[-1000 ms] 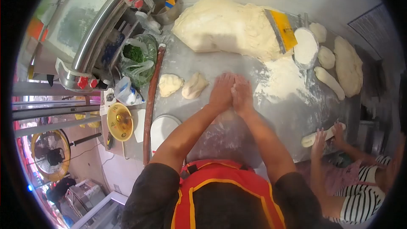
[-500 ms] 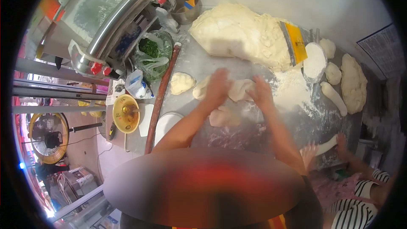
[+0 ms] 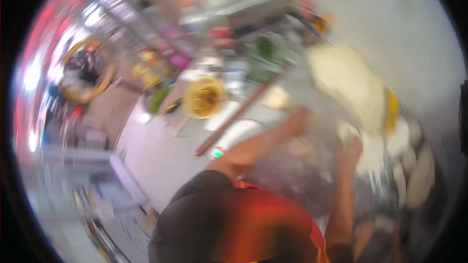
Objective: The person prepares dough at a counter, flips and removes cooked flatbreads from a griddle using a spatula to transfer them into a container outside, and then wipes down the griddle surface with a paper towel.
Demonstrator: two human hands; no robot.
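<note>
Motion blur smears the whole head view. My right hand [image 3: 352,150] is at a pale piece of dough [image 3: 347,130], which shows at its fingertips and seems gripped. My left hand [image 3: 298,119] is low over the grey worktop; its fingers are too smeared to read, and I cannot see whether dough lies under it. Just beyond it sits a small dough lump [image 3: 277,98]. Between my forearms lies a flat piece of dough [image 3: 301,150]. The large dough mass [image 3: 346,78] rests toward the wall, with a yellow-handled scraper [image 3: 391,111] against its right end.
White flour [image 3: 371,156] is spread right of my right hand, near more dough [image 3: 420,178]. On the left lie a long brown rod [image 3: 243,107], a yellow bowl [image 3: 204,98] and a bag of chopped greens [image 3: 264,48]. A blurred co-worker's arm [image 3: 363,238] is at lower right.
The view has swung left, so the worktop appears shifted right and tilted. The dough that lay between my hands is now at my right hand, farther from my left.
</note>
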